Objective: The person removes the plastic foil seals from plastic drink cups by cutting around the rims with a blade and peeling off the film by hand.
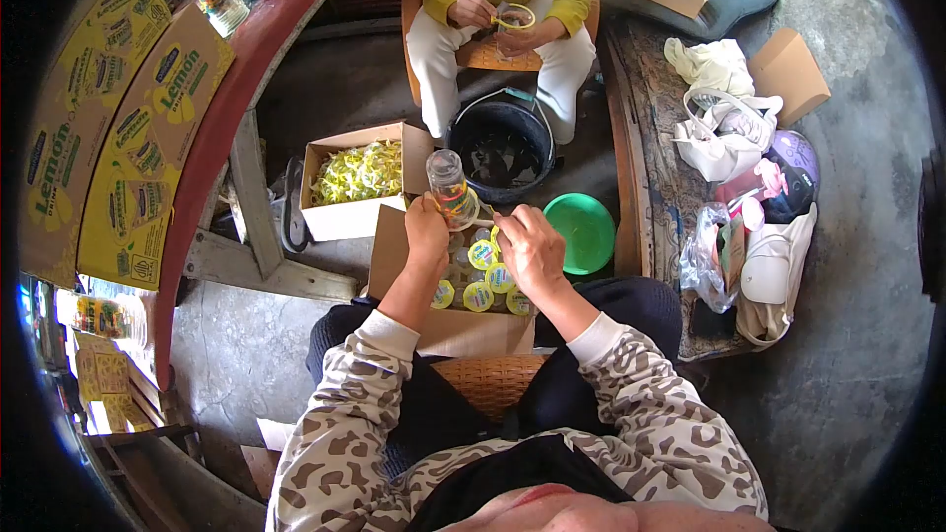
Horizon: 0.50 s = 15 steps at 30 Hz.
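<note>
My left hand (pixel 427 233) is closed around a clear jar (pixel 446 173) with a colourful printed label, held tilted above an open cardboard box. My right hand (pixel 532 248) is beside the jar's lower end, its fingers pinched together near the rim; what they hold is too small to make out. Below my hands, the cardboard box (pixel 473 329) contains several round yellow-and-white lemon-printed tops (pixel 479 297) and some clear containers.
A green basin (pixel 579 233) and black bucket (pixel 503 150) stand ahead. A box of yellow-and-white strips (pixel 360 172) is left of them. Opposite sits a person (pixel 503 0) holding a yellow ring. Lemon cartons (pixel 148 153) line the left; bags (pixel 734 128) lie on the right bench.
</note>
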### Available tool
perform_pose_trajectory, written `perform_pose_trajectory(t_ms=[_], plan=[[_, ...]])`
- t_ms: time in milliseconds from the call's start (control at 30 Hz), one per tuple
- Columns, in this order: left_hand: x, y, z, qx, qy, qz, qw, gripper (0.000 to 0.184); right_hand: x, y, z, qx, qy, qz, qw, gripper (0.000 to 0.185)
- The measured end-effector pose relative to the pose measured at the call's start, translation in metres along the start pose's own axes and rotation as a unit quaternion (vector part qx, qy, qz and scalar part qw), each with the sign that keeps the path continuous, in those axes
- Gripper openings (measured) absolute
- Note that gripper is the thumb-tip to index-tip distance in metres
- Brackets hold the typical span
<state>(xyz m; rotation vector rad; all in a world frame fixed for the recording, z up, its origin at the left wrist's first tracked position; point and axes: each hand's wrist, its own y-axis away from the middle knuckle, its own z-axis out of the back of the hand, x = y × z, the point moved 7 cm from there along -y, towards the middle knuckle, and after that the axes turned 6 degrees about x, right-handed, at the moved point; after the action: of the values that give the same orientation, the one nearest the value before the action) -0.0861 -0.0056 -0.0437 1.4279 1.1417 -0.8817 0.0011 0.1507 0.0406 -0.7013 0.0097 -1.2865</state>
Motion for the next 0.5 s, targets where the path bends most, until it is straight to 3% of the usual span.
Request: perform_pose_trajectory(t_ms=[500], plan=[[0.008,-0.001,-0.007,0.045,0.046,0.081,0.995,0.027,-0.004,0.002,-0.010,0.001,0.008,0.005,1.000,0.017]])
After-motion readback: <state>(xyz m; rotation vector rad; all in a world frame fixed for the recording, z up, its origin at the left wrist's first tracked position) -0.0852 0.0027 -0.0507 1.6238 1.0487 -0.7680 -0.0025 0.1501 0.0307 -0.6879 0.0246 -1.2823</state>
